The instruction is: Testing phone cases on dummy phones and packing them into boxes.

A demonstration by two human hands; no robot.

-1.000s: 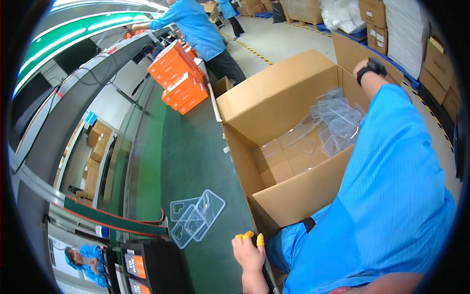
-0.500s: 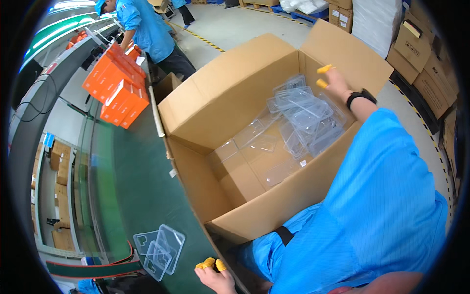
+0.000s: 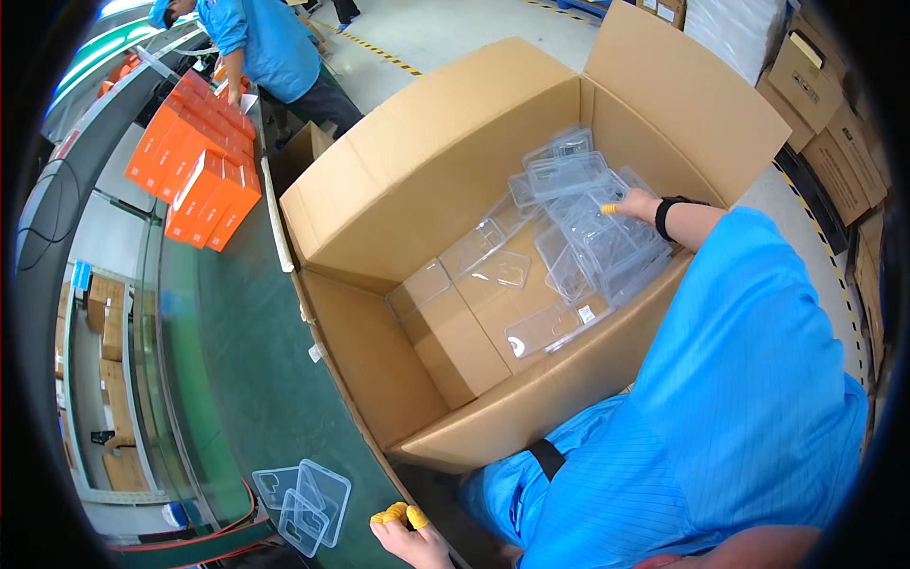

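Observation:
My right hand (image 3: 639, 206), wearing yellow finger covers, reaches into a large open cardboard box (image 3: 379, 213). Its fingers are closed together at the edge of a clear phone case (image 3: 592, 223) on the heap of clear plastic cases; part of the grip is hidden. My left hand (image 3: 408, 536), with yellow-covered fingertips drawn together, is beside the edge of the green belt (image 3: 248, 346). Nothing shows in its fingers. Close to it, several clear phone cases (image 3: 327, 493) lie overlapping on the belt. More flat clear cases (image 3: 542, 327) are spread over the box floor.
Stacked orange boxes (image 3: 194, 166) stand at the belt's far end, near a co-worker in blue (image 3: 275, 57). The box's raised flap (image 3: 678, 100) rises beyond my right hand. Brown cartons (image 3: 806, 90) are piled at the far right.
My right hand has come down and left onto the heap of cases, its spread fingers drawing together. My left hand stays near the belt edge. The whole view has shifted slightly.

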